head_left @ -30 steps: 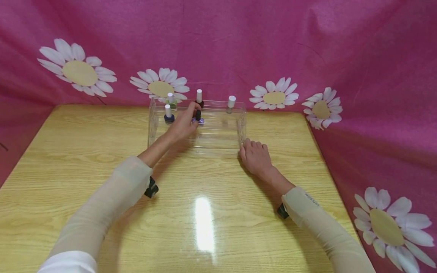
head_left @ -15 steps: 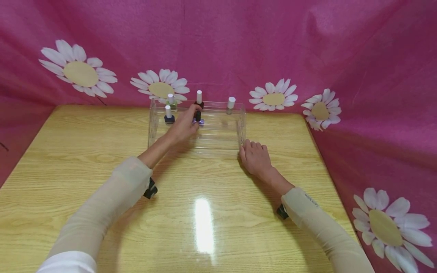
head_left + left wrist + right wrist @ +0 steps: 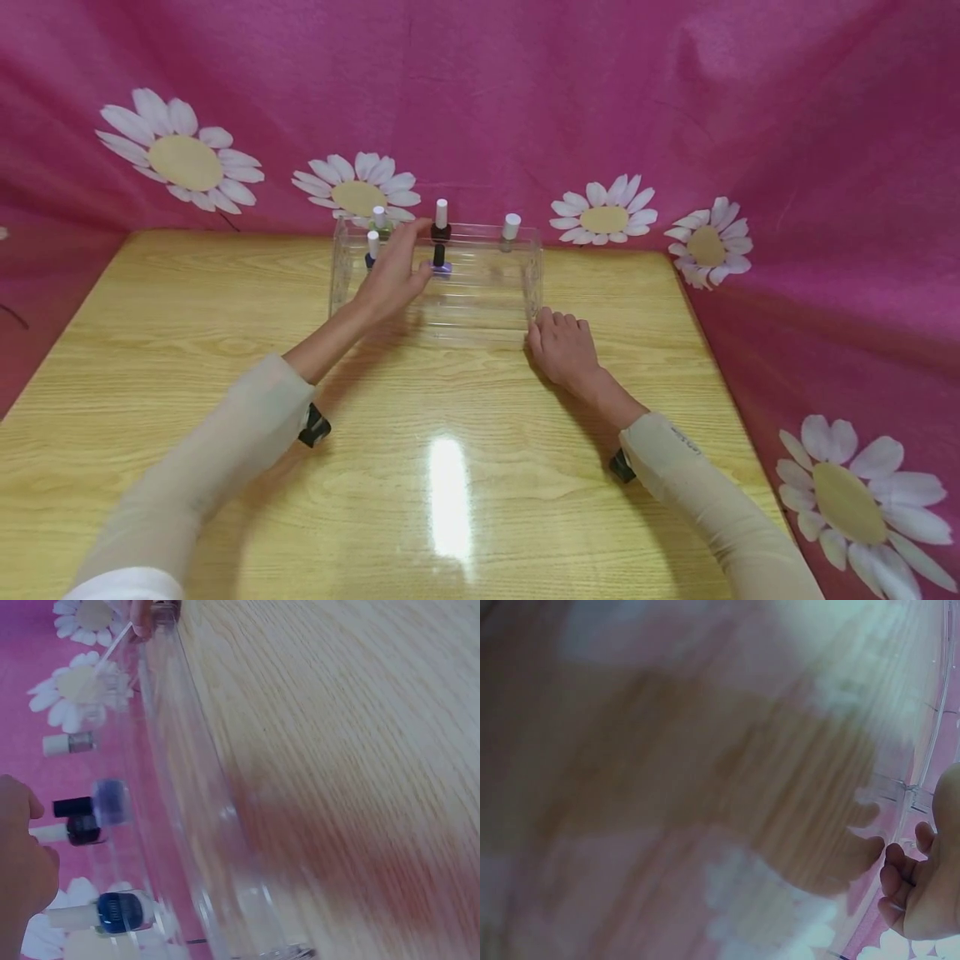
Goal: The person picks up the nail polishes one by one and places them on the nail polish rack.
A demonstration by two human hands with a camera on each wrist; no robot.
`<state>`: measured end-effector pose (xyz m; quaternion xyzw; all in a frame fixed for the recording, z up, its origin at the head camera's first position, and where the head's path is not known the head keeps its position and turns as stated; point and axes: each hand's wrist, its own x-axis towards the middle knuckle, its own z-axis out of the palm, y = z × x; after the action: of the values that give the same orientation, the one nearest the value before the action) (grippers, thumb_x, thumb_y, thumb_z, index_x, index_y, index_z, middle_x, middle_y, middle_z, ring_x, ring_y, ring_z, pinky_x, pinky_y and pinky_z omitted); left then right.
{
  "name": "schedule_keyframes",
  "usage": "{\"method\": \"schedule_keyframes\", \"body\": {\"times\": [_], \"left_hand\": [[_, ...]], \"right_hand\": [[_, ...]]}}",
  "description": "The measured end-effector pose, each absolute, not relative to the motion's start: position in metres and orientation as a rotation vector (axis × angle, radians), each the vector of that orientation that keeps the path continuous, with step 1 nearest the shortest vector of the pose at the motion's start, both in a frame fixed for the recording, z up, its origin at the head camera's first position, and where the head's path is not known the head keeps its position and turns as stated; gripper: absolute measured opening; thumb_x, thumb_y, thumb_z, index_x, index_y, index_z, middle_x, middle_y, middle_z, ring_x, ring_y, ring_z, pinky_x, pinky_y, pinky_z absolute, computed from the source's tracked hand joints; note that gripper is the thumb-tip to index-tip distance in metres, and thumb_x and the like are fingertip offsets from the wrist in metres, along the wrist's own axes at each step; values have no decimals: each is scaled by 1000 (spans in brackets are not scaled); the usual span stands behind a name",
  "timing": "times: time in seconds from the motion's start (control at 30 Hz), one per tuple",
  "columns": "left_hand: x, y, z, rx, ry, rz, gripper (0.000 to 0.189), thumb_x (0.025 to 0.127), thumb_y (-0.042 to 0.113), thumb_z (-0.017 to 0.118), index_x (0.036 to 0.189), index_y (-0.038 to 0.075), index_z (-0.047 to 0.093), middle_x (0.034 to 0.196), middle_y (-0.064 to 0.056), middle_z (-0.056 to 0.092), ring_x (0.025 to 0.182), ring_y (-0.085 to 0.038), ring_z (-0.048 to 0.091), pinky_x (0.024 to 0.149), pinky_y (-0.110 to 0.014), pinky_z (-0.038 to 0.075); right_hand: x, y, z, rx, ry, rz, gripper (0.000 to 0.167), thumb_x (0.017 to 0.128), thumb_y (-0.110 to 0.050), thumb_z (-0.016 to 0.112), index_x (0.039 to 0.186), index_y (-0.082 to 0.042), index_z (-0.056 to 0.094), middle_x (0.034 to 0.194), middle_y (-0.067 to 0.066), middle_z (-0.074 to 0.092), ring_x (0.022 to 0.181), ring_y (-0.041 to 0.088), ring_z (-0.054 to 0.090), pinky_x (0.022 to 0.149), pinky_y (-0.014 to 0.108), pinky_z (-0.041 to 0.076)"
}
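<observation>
A clear tiered rack point(image 3: 480, 321) stands at the back of the table. My left hand point(image 3: 392, 279) hovers over its left half, thumb and fingers spread, just left of a purple nail polish bottle point(image 3: 442, 268) with a black cap, standing on a tier. A dark nail polish bottle point(image 3: 440, 232) with a white cap stands behind that one. A blue nail polish bottle point(image 3: 120, 912) is partly hidden by my left hand in the head view. At the rack's front right corner, my right hand point(image 3: 562, 346) holds the edge with curled fingers.
A green nail polish bottle point(image 3: 381, 226) stands at the rack's back left, and a pale, see-through one point(image 3: 507, 238) at its back right. A pink flowered cloth point(image 3: 480, 108) hangs right behind the wooden table point(image 3: 375, 500).
My left hand has let go of the purple nail polish bottle and drawn slightly left, its fingers opening out. The bottle stays on its tier. My right hand keeps its place at the rack.
</observation>
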<state>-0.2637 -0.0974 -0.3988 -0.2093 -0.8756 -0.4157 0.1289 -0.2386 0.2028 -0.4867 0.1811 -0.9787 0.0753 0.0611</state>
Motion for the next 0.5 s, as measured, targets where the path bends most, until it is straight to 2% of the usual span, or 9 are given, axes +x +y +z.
{"method": "schedule_keyframes", "body": {"times": [0.17, 0.3, 0.5], "left_hand": [[-256, -99, -388, -662, -2354, -1154, 57, 86, -8, 59, 141, -5, 44, 140, -22, 47, 131, -32, 43, 110, -40, 35], [-254, -105, -381, -692, -2191, -1112, 55, 81, -13, 59, 135, -6, 49, 135, -23, 49, 125, -32, 46, 104, -40, 40], [-248, -120, -372, -681, -2168, -1064, 54, 82, -12, 59, 135, -6, 50, 135, -24, 50, 123, -31, 47, 96, -44, 40]], "right_hand": [[-241, 204, -485, 541, -2983, 191, 33, 107, -31, 31, 90, -5, 42, 80, 13, 51, 81, 38, 53, 71, 47, 39], [-241, 204, -482, 529, -2985, 154, 34, 108, -32, 32, 91, -5, 43, 85, 15, 53, 85, 39, 53, 76, 50, 40], [-242, 206, -483, 485, -2952, 90, 37, 107, -34, 35, 90, -3, 46, 87, 18, 57, 87, 41, 55, 80, 52, 41]]}}
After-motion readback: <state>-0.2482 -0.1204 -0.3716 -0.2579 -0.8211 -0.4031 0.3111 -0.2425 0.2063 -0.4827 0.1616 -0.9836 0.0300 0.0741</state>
